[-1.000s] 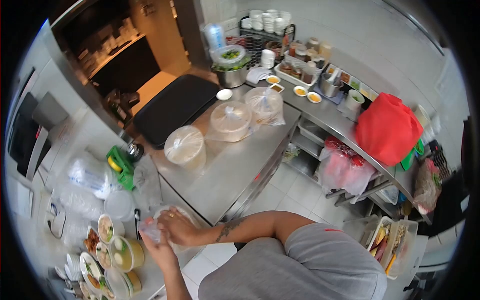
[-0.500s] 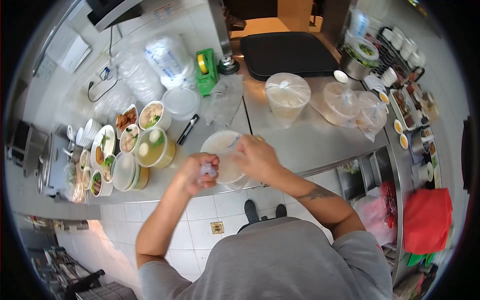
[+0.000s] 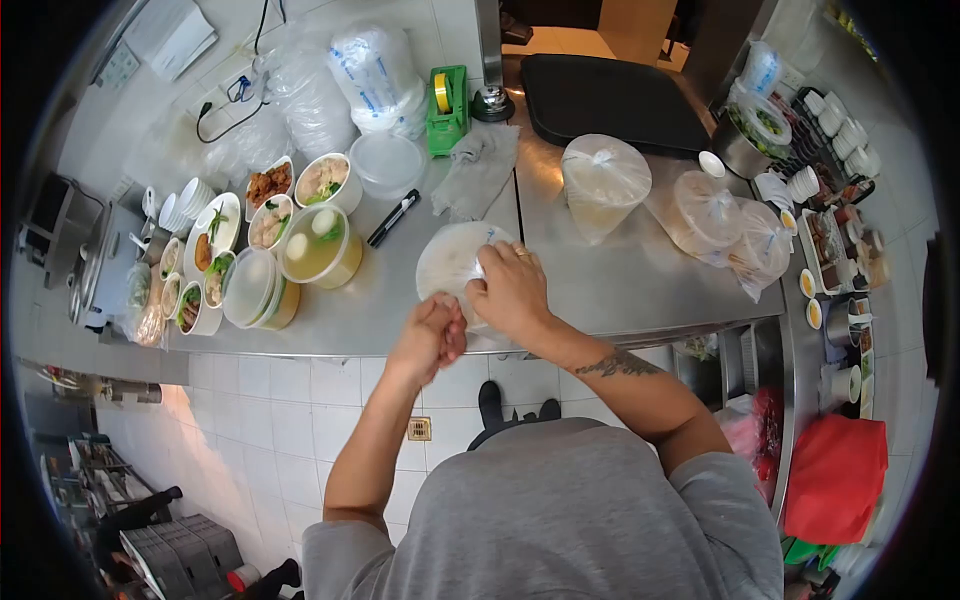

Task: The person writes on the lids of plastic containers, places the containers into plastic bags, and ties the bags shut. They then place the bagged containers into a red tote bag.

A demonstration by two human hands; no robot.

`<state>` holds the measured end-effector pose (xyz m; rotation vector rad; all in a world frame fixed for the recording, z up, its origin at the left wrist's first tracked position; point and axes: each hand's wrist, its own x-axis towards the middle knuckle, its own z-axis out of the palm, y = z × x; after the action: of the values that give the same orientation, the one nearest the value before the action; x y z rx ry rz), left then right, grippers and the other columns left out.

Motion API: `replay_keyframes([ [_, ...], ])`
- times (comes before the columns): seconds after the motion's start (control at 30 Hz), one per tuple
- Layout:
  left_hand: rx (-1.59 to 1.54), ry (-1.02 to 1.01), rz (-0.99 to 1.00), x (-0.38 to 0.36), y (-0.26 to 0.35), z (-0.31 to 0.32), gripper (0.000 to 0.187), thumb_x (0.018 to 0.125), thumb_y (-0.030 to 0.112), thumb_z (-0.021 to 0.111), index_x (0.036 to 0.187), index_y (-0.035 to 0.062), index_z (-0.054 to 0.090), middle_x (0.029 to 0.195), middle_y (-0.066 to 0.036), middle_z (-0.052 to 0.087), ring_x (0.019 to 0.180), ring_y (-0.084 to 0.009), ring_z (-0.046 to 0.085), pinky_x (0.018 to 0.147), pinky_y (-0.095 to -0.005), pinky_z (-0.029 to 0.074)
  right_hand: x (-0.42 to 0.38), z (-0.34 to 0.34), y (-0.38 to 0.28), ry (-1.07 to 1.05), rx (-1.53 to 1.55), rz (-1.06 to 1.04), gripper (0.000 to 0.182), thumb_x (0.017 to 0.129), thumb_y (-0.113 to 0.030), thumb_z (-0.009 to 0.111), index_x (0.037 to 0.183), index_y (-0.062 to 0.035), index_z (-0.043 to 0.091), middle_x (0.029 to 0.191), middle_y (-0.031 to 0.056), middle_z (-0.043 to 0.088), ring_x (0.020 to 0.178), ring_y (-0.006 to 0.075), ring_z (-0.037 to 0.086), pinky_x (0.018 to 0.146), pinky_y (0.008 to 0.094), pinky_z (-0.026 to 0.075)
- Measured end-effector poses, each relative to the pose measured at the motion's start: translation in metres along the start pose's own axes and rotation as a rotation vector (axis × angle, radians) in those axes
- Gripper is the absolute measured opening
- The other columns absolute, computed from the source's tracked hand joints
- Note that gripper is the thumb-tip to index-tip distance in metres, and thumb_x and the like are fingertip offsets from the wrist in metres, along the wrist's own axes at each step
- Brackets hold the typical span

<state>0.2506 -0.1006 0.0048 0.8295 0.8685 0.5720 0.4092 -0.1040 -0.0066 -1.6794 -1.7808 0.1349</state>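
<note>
A round tub wrapped in a clear plastic bag sits on the steel counter in front of me. My right hand is over its right side, fingers curled and pinching the bag. At the near left edge of the tub, my left hand is closed, its fingers bent together around plastic that is mostly hidden. To the left stands a clear tub of broth with eggs and greens, beside a lidded tub. A black marker lies behind them.
Tied bags of food stand on the right of the steel counter, near a black tray. Behind my hands are a grey cloth, a green tape dispenser and a round lid. Several filled bowls crowd the left.
The view has shifted, so the counter sits higher and further right. My left hand has moved in closer to my right hand, and less of the gathered plastic shows in it.
</note>
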Motion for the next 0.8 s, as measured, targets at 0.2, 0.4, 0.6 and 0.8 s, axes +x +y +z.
replay_keyframes([
  [0.2,1.008,0.228,0.545,0.05,0.014,-0.007,0.015,0.086,0.012,0.049,0.082,-0.0024,0.051,0.071,-0.025,0.054,0.061,-0.0392,0.053,0.057,-0.0415,0.042,0.001,0.015,0.016,0.158,-0.039,-0.406,0.015,0.069,-0.006,0.056,0.083,-0.0036,0.053,0.087,0.0104,0.049,0.08,0.0265,0.055,0.07,0.0376,0.048],
  [0.4,1.107,0.042,0.517,0.077,0.04,-0.015,0.006,0.084,0.004,0.052,0.083,-0.0009,0.055,0.066,-0.01,0.054,0.058,-0.0181,0.051,0.05,-0.0298,0.038,0.031,-0.001,0.045,-0.09,-0.01,-0.827,0.014,0.072,-0.003,0.055,0.086,-0.0024,0.053,0.093,0.0082,0.05,0.071,0.0209,0.061,0.059,0.0299,0.053],
  [0.6,0.744,0.015,0.242,0.065,0.048,-0.001,0.009,0.087,0.002,0.05,0.083,-0.0015,0.057,0.063,-0.001,0.054,0.057,-0.0076,0.049,0.051,-0.024,0.039,0.024,-0.01,0.05,-0.036,0.095,-0.699,0.017,0.077,-0.006,0.056,0.092,-0.001,0.053,0.103,0.0102,0.051,0.074,0.0233,0.063,0.058,0.0314,0.055],
  [0.8,0.827,0.137,0.496,0.077,0.02,-0.005,0.008,0.086,0.003,0.052,0.088,-0.002,0.057,0.065,-0.001,0.053,0.059,-0.008,0.048,0.054,-0.0221,0.039,0.005,0.013,0.044,0.126,0.233,-0.331,0.027,0.076,-0.004,0.06,0.102,-0.005,0.055,0.103,0.0082,0.052,0.076,0.0273,0.061,0.062,0.0327,0.053],
])
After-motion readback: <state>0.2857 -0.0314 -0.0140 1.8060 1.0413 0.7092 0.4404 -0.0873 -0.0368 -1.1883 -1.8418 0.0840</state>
